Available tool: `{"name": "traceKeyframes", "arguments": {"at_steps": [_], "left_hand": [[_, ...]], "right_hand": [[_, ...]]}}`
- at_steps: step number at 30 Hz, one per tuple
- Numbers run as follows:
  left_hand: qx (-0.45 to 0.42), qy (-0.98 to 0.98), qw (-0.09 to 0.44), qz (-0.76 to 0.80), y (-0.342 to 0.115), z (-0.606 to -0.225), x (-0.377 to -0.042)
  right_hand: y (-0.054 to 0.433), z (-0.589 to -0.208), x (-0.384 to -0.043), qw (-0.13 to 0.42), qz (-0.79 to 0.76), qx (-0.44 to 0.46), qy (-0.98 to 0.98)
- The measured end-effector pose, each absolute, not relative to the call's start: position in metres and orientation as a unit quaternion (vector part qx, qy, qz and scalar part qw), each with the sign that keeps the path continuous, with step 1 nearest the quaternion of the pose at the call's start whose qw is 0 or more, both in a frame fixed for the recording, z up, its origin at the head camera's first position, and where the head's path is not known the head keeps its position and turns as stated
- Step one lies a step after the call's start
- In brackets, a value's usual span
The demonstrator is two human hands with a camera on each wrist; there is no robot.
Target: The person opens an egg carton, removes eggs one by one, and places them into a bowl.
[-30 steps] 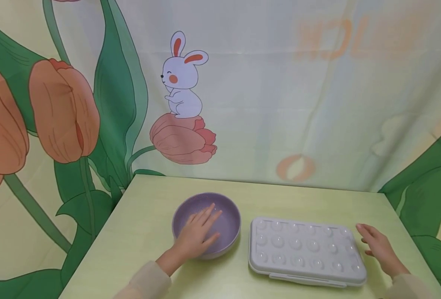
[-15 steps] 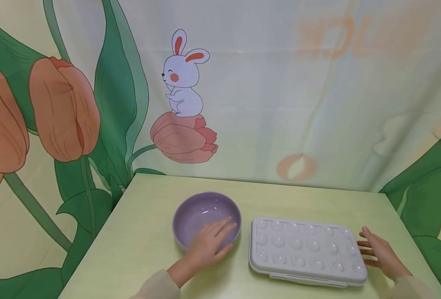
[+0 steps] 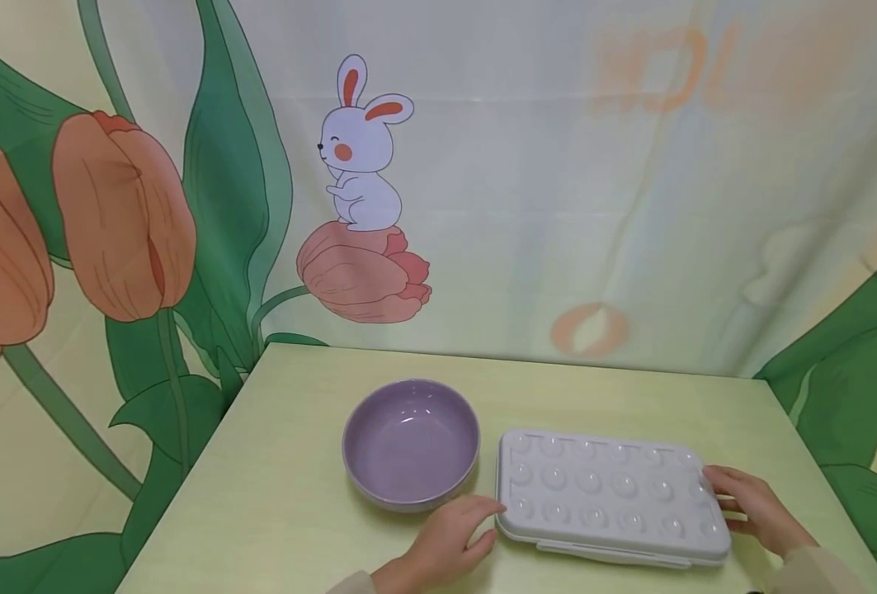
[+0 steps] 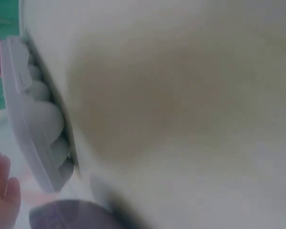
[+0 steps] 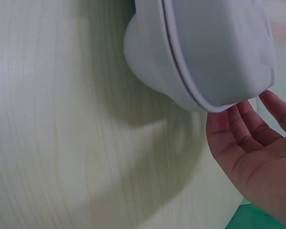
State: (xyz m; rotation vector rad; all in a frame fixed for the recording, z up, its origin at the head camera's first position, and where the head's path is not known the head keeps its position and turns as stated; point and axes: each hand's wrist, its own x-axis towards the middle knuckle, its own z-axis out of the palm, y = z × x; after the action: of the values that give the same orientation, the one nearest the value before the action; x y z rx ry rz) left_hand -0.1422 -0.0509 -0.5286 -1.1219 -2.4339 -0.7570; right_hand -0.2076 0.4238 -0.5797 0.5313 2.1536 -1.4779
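Observation:
A pale grey egg box (image 3: 609, 495) with rows of domes on its lid lies on the table, lid down. At its right end, my right hand (image 3: 757, 507) grips the rim, thumb on the lid's edge and fingers lower on the side, as the right wrist view also shows; some fingertips are hidden behind the rim. By the front left corner is my left hand (image 3: 453, 536), fingers loosely bent and holding nothing. In the left wrist view, a gap shows between that hand (image 4: 2, 195) and the egg box (image 4: 26, 114).
A purple bowl (image 3: 412, 445) with nothing in it stands left of the egg box, close behind my left hand. The pale wooden table (image 3: 275, 495) ends at the back against a printed cloth (image 3: 497, 206) with tulips and a rabbit.
My left hand has moved from over the purple bowl, right and nearer, to the egg box's left corner. My right hand has come in to the box's right end. Box and bowl stay put.

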Motion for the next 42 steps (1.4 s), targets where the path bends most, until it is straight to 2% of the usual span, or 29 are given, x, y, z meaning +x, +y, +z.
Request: {"name": "traceKeyframes", "arguments": {"at_steps": [4, 8, 11, 16, 19, 26, 30, 35, 42], "left_hand": [[-0.385, -0.87, 0.086, -0.295, -0.043, -0.536, -0.134], [-0.355, -0.866, -0.041, -0.349, -0.034, -0.542, -0.13], [-0.317, -0.845, -0.128, -0.411, -0.028, -0.545, -0.128], [-0.264, -0.811, -0.2, -0.483, -0.019, -0.552, -0.124], [-0.228, -0.801, -0.228, -0.504, -0.013, -0.555, -0.122], [-0.108, -0.733, -0.279, -0.61, 0.004, -0.559, -0.114], [-0.032, -0.684, -0.301, -0.664, 0.016, -0.561, -0.111], [0.012, -0.654, -0.312, -0.689, 0.026, -0.562, -0.11], [0.036, -0.628, -0.283, -0.724, 0.038, -0.569, -0.108]], "right_hand": [[0.424, -0.583, -0.21, 0.233, -0.523, 0.204, 0.794], [0.426, -0.586, -0.209, 0.221, -0.519, 0.198, 0.801], [0.42, -0.573, -0.203, 0.217, -0.538, 0.188, 0.792], [0.409, -0.549, -0.193, 0.228, -0.554, 0.168, 0.783], [0.412, -0.553, -0.194, 0.231, -0.55, 0.167, 0.785], [0.435, -0.598, -0.211, 0.212, -0.531, 0.184, 0.799], [0.422, -0.574, -0.202, 0.223, -0.54, 0.178, 0.791], [0.398, -0.534, -0.188, 0.227, -0.533, 0.161, 0.799], [0.398, -0.537, -0.191, 0.224, -0.522, 0.178, 0.804]]}}
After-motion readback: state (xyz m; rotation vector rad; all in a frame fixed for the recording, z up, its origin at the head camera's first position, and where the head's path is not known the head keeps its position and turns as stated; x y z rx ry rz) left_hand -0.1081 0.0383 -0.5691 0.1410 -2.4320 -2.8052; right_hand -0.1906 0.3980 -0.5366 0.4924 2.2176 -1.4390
